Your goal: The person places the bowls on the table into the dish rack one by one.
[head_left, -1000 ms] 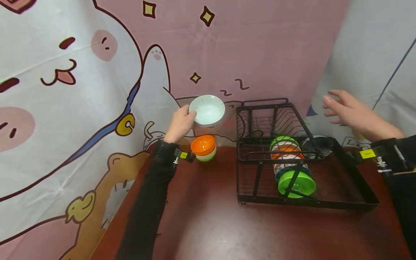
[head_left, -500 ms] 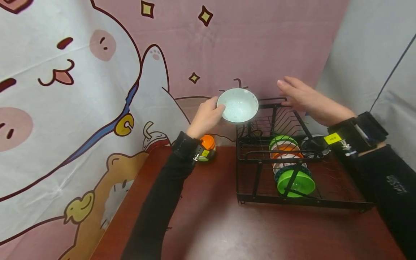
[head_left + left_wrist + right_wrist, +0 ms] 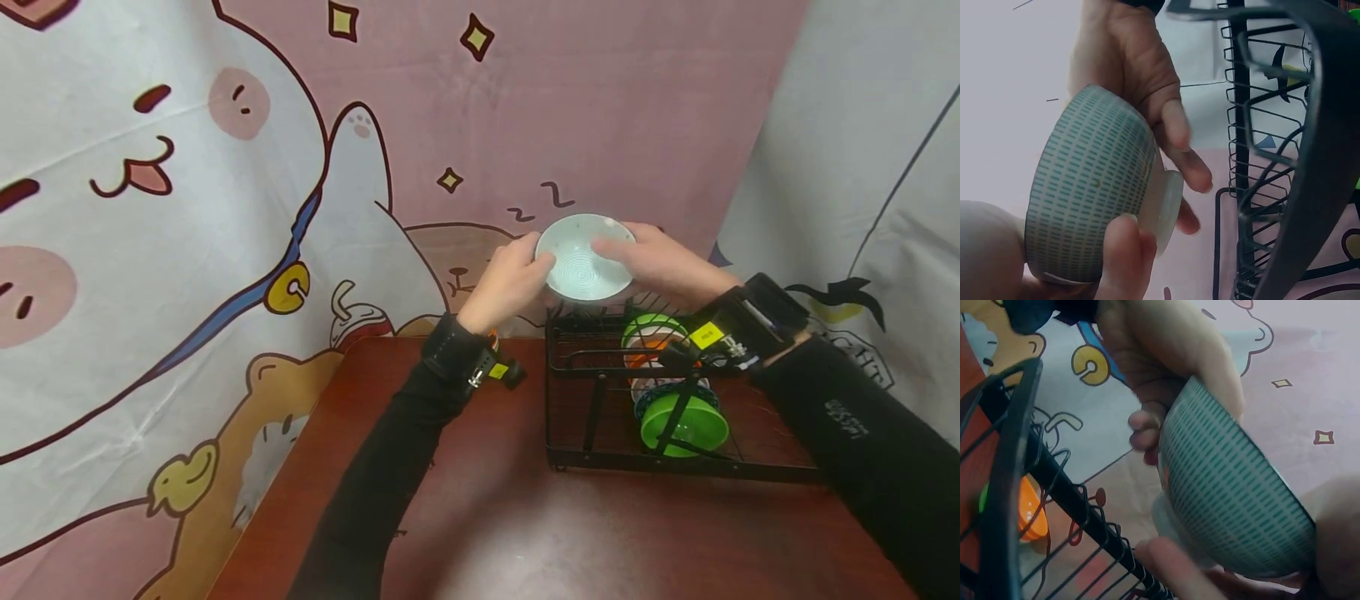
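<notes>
A pale bowl [image 3: 583, 271] is held up above the dish rack, its inside facing me in the head view. My left hand [image 3: 512, 279] pinches its left rim, thumb inside the bowl. On the opposite rim, my right hand [image 3: 660, 258] grips with its thumb laid over the inner wall. Both wrist views show the bowl's outside [image 3: 1088, 187], covered in small green dashes, with fingers curled underneath near the foot ring [image 3: 1169, 212]. In the right wrist view the same green pattern [image 3: 1229, 494] lies between the two hands.
A black two-tier dish rack [image 3: 600, 457] stands on the brown table [image 3: 480, 500]. Its lower tier carries a row of bowls, a green bowl [image 3: 684, 423] foremost. An orange bowl [image 3: 1034, 512] stands left of the rack. Printed cloth [image 3: 615, 100] hangs behind.
My left hand has carried the pale bowl rightward from over the orange bowl to above the rack. My right hand has come in from the right and taken hold of the bowl's other side.
</notes>
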### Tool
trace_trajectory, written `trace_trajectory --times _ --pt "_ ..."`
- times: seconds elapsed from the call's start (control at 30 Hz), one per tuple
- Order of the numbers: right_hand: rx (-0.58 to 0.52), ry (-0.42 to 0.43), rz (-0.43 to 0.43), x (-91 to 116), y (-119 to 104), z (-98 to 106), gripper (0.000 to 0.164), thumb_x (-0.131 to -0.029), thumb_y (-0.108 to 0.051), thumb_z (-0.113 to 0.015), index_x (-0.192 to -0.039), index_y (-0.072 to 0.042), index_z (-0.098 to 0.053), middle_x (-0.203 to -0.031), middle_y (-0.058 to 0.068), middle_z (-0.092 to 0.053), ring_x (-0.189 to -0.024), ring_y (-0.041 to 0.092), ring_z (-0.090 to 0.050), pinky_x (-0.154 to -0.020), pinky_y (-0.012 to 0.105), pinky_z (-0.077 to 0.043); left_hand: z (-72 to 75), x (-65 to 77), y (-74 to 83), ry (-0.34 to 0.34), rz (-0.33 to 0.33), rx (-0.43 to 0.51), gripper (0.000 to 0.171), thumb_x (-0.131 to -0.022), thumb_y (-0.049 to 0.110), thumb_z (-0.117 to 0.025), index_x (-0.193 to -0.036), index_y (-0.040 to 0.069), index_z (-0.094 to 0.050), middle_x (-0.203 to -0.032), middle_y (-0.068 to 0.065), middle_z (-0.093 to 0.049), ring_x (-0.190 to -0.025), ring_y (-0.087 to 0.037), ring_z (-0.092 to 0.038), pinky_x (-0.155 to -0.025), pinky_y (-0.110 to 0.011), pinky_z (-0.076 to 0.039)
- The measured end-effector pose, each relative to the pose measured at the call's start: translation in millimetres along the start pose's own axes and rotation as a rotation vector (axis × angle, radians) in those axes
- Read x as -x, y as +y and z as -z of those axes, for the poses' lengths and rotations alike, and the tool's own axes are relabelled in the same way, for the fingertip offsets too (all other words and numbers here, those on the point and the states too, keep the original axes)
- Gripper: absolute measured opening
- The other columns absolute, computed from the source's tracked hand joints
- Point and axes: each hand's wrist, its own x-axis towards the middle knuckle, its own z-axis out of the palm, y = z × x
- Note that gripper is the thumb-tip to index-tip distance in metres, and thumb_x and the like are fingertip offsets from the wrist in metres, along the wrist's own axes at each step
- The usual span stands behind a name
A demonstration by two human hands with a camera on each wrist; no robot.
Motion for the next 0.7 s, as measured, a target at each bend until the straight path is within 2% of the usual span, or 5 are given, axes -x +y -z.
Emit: trace_trajectory --times 0.1,0.23,0.43,0.7 --pt "0.033 0.009 0.006 1 2 0 0.05 -0.11 -0.023 -0.046 -0.152 0.003 -0.039 -0.116 0.018 -0.062 -0.085 0.013 -0.066 -0.071 0.033 -0.062 -2.3 1.1 0.0 -0.003 0.0 0.024 0.032 -0.104 0.016 -0.045 -0.129 0.002 -0.06 -0.1 -0.012 -0.073 -0.071 -0.026 -0.074 -0.059 -0.028 -0.057" --pt "0.051 0.016 0.009 2 5 1 0.045 -0.11 -0.016 -0.043 -0.149 0.008 -0.041 -0.117 0.021 -0.062 -0.083 0.012 -0.065 -0.071 0.029 -0.061 -5.2 2.9 -0.6 -0.015 -0.012 0.045 0.035 -0.105 0.015 -0.045 -0.134 0.002 -0.059 -0.102 -0.014 -0.073 -0.068 -0.025 -0.073 -0.061 -0.033 -0.06" --pt "-0.008 0.019 0.001 0 8 -1 0.044 -0.11 -0.012 -0.041 -0.148 0.008 -0.041 -0.117 0.024 -0.061 -0.08 0.011 -0.068 -0.072 0.035 -0.063 -8.9 4.2 -2.7 -0.019 -0.022 0.074 0.037 -0.104 0.013 -0.046 -0.137 0.002 -0.057 -0.102 -0.014 -0.074 -0.07 -0.028 -0.072 -0.06 -0.032 -0.06" --pt "-0.014 0.013 0.023 0 13 -1 0.044 -0.11 -0.011 -0.041 -0.148 0.01 -0.041 -0.111 0.017 -0.064 -0.08 0.009 -0.067 -0.071 0.029 -0.061 -13.1 6.2 -4.8 -0.031 -0.006 0.09 0.037 -0.106 0.014 -0.046 -0.139 0.002 -0.054 -0.104 -0.015 -0.072 -0.068 -0.02 -0.071 -0.059 -0.03 -0.06"
